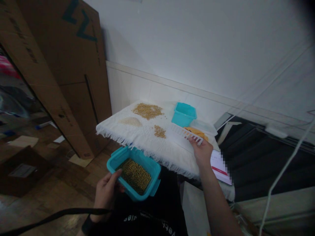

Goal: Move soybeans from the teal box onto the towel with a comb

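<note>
My left hand (pixel 107 188) grips the rim of a teal plastic tub (pixel 155 173), thumb over the edge. The tub hangs just off the table's front edge, slightly tilted, with yellow soybeans (pixel 137 175) inside. Over the table's right side, my right hand (pixel 200 149) pinches the near end of a white slotted plastic strip (pixel 182 131). A big soybean pile (pixel 147 110) lies at the back of the white cloth (pixel 128 131). In front are a small soybean heap (pixel 159 131) and a low mound of pale grains (pixel 130 122).
A second teal tub (pixel 183 114) stands at the table's back right, beside a clear plastic lid (pixel 203 126) and a yellow-orange cloth (pixel 201 133). A tablet-like screen (pixel 220 167) lies at the right edge. A tall cardboard box (pixel 73 72) stands left; a white cable (pixel 283 177) hangs right.
</note>
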Action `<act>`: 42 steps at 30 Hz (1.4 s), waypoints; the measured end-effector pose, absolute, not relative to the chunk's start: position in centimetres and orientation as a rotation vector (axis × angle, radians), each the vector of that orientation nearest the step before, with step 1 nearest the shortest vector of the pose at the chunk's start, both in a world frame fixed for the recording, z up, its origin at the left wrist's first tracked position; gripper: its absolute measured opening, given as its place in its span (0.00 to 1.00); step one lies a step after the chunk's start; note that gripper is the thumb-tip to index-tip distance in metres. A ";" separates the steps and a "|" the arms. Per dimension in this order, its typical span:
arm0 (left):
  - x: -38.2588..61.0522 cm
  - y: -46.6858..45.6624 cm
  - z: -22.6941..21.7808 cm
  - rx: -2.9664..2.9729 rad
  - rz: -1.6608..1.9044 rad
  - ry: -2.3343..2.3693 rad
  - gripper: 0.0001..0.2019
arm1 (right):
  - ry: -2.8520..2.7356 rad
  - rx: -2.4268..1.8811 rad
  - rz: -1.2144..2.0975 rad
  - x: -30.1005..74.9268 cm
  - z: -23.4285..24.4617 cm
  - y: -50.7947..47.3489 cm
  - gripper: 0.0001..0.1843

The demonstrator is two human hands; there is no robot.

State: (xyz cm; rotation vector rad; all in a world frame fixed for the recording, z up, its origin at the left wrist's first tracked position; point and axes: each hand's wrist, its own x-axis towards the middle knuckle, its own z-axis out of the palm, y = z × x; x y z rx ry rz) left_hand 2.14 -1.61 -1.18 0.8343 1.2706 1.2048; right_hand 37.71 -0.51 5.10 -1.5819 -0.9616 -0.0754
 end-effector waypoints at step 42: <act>3.2 -2.2 -0.8 0.747 1.121 1.191 0.21 | -0.925 -1.677 -0.289 28.1 5.5 -5.2 0.21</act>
